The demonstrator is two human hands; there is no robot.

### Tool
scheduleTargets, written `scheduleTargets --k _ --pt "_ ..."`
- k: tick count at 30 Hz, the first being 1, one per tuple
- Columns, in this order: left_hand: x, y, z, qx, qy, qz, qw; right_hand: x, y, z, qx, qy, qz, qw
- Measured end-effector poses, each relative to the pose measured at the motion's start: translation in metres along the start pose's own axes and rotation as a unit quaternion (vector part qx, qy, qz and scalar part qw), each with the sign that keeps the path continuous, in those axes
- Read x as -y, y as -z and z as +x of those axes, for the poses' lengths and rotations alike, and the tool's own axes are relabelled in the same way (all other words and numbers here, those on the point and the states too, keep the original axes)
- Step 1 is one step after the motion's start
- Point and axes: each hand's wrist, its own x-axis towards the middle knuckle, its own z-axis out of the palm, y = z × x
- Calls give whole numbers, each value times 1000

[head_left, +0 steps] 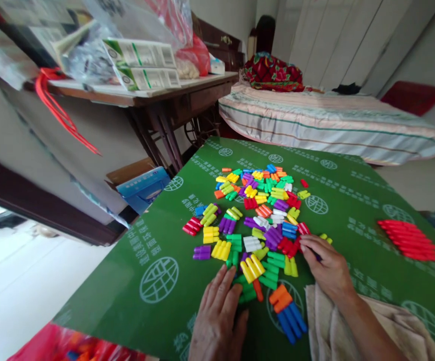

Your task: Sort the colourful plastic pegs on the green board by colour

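Many small plastic building blocks, shaped like joined tubes, lie in a loose pile on the green board (157, 321). My left hand (217, 311) rests flat at the near edge of the pile, fingers stretched out, beside green blocks (245, 291) and a yellow block (252, 268). It holds nothing that shows. On the pile's right side my right hand (328, 268) has its fingers curled, with the tips on a red block (289, 246); part of the grip is hidden. Between the hands lies an orange block joined to a blue block (291, 321).
A row of red blocks (409, 240) lies at the board's right. A beige cloth (375, 321) is under my right forearm. At lower left is a red bag (74, 346) with more blocks. Beyond stand a cluttered table (202, 82) and a bed (326, 118).
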Motion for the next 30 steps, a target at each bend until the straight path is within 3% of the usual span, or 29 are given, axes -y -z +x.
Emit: scheduleTargets --k 19,30 --pt "-6 -2 10 39 25 -8 999 2 2 3 -3 -3 18 1000" --pt "-3 -9 10 15 9 27 999 4 2 6 -3 -5 -2 1000"
